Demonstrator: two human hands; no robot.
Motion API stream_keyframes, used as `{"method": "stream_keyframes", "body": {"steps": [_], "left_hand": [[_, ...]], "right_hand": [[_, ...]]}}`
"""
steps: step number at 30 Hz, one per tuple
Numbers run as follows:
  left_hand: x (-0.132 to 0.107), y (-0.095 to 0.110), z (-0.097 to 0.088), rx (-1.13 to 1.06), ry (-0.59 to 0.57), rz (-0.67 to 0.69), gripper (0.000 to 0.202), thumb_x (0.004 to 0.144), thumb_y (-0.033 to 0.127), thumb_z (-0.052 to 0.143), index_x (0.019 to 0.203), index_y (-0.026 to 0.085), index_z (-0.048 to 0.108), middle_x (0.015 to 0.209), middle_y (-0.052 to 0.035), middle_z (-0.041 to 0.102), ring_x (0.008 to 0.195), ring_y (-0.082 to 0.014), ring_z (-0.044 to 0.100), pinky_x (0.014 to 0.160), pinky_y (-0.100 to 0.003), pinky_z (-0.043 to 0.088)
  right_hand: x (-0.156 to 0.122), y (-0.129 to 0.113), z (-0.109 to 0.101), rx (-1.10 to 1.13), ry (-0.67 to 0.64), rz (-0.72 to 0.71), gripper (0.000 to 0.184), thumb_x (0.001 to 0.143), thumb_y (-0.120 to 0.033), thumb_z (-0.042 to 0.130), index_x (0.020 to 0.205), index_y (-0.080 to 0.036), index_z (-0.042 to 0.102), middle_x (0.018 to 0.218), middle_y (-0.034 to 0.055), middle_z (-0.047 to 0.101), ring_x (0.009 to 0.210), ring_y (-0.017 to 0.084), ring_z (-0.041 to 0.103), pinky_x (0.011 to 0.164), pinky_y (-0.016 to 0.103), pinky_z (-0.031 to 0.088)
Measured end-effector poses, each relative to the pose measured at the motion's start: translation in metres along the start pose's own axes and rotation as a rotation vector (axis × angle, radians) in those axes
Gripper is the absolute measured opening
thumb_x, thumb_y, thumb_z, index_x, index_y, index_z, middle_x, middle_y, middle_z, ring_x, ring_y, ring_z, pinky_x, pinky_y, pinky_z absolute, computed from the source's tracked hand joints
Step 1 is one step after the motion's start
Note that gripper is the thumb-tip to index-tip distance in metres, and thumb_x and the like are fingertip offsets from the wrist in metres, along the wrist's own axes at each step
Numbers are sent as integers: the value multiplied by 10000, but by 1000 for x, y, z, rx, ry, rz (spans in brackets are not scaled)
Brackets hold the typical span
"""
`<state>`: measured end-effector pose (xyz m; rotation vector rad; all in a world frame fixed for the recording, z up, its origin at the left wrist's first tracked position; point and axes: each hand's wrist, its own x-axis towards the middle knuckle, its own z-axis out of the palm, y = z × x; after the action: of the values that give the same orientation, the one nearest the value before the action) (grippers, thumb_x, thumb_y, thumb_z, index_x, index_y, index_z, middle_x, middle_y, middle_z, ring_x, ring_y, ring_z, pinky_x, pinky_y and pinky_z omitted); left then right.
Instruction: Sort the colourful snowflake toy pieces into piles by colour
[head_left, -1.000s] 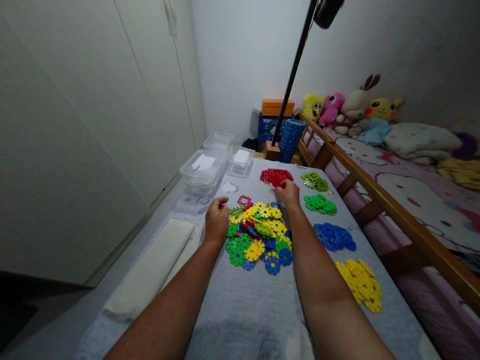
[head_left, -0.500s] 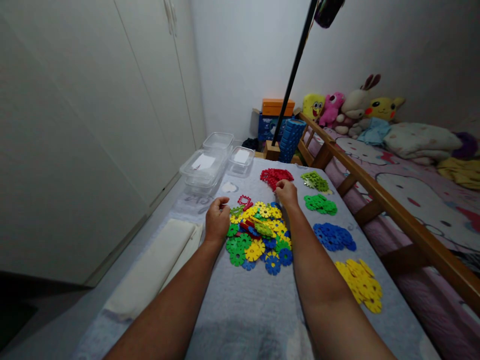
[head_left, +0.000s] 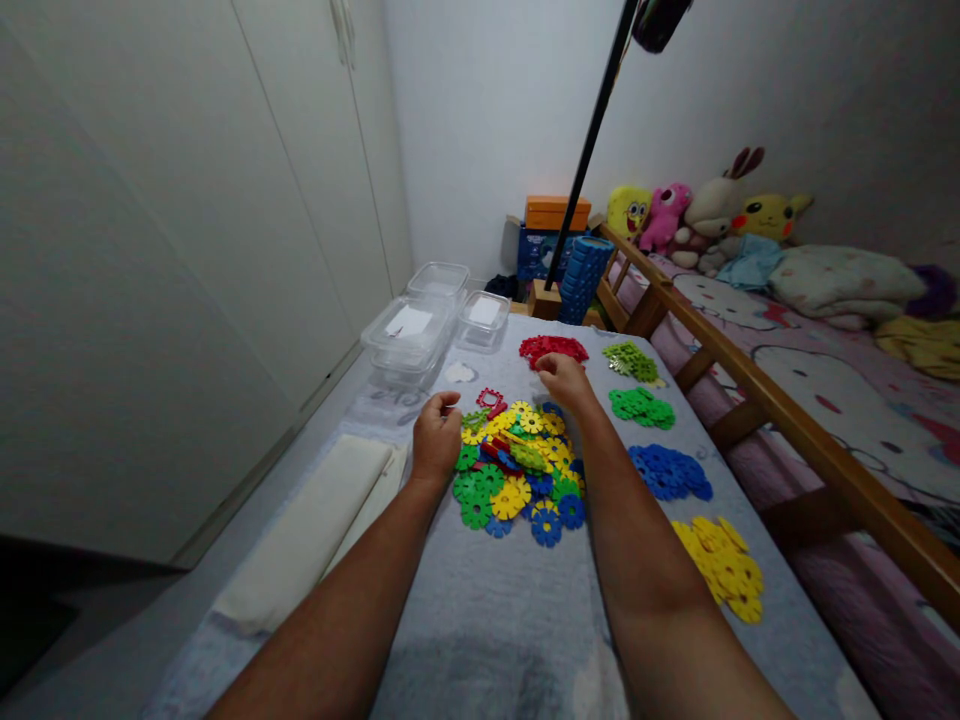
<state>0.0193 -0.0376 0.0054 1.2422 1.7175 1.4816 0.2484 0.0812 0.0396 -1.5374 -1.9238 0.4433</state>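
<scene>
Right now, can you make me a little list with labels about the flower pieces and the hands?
Surface: grey cloth
Middle: mixed pile of plastic flower discs
Sorted piles: red pile, light green pile, green pile, blue pile, yellow pile
Left hand: curled shut, at the mixed pile's left edge
Right hand: fingertips at the red pile; grip hidden
Far left: clear plastic boxes
</scene>
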Motion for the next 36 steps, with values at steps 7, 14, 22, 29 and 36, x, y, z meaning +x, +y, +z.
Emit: {"method": "stream_keyframes", "body": {"steps": [7,14,22,29,36], "left_hand": [[0,2,-1,-8,-4,-4,303,765,243,541,1022,176,687,1013,-72,726,940,-220,667,925,-361,516],[0,1,-1,-6,-9,3,286,768,240,542,1006,176,686,989,-70,724,938,-221,665,923,-356,517],[0,-1,0,-11,-12,12,303,771,234,527,1020,163,684,1000,-78,723,947,-225,664,920,-361,509],[1,-5,1,-8,-7,20,313,768,247,533,1026,170,692,1002,-77,728,944,-231,666,925,-375,512],[0,-2,0,3,-10,2,323,769,270,534,1028,162,693,986,-83,721,930,-230,659,896,-366,511]], "right_hand": [[-17,-46,17,-151,-371,-192,231,826,-152,666,1024,-166,784,1085,102,769,973,216,684,869,287,492],[-24,-53,42,-325,-412,-263,392,888,-127,622,1243,-234,749,1231,126,725,1109,258,642,1010,344,433],[-26,-54,42,-376,-369,-202,338,909,-178,624,1234,-201,714,1145,120,704,1027,234,606,905,298,430],[-26,-49,41,-105,-313,-148,350,760,-100,715,1084,-211,642,939,15,678,852,170,587,761,253,415],[-8,-24,20,307,-142,-24,290,666,-161,680,935,-211,585,705,-76,520,657,124,491,643,234,378]]}}
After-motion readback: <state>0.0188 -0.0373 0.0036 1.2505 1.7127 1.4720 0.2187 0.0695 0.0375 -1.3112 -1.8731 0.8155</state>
